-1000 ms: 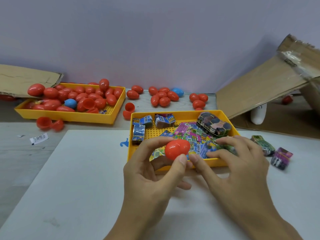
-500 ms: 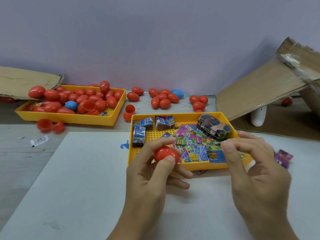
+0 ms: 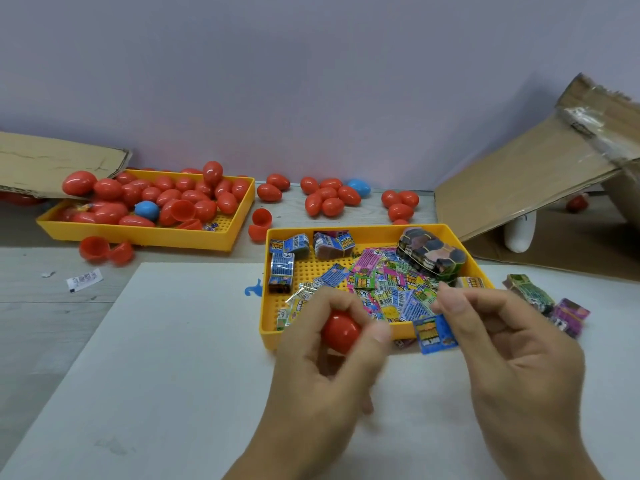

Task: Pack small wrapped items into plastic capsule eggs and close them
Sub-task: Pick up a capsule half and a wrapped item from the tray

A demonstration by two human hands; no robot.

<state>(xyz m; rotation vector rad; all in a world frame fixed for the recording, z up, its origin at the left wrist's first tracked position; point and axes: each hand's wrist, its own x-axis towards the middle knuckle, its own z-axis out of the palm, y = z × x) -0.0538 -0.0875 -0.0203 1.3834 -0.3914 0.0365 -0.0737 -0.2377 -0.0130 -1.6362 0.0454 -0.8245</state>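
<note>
We count two yellow trays, two hands and two blue eggs among the many red ones. Our left hand (image 3: 329, 372) curls its fingers and thumb round one red capsule egg (image 3: 341, 331), held just in front of the near tray's (image 3: 367, 231) front wall. Our right hand (image 3: 512, 355) pinches a small blue wrapped packet (image 3: 434, 333) between thumb and fingertips; the packet hangs just right of the egg, between the two hands, not touching it. Whether the egg is whole or only a half, we cannot tell.

The near tray holds a heap of flat coloured packets (image 3: 388, 289) toward its right and front, four blue boxed items (image 3: 282, 270) along its left and back, and one dark patterned bundle (image 3: 431, 256) in the back right corner. The far tray (image 3: 145, 237), back left, is piled with red eggs, one blue egg (image 3: 147, 210) and a couple of open red halves.

On the table (image 3: 173, 358) between tray and wall lie loose red eggs in three clusters, the middle cluster including the second blue egg (image 3: 359, 187). Open red halves (image 3: 104, 250) lie in front of the far tray and two more (image 3: 259, 223) between the trays. Two wrapped items (image 3: 547, 301) lie right of the near tray. Cardboard flaps (image 3: 519, 188) lean at both sides.
</note>
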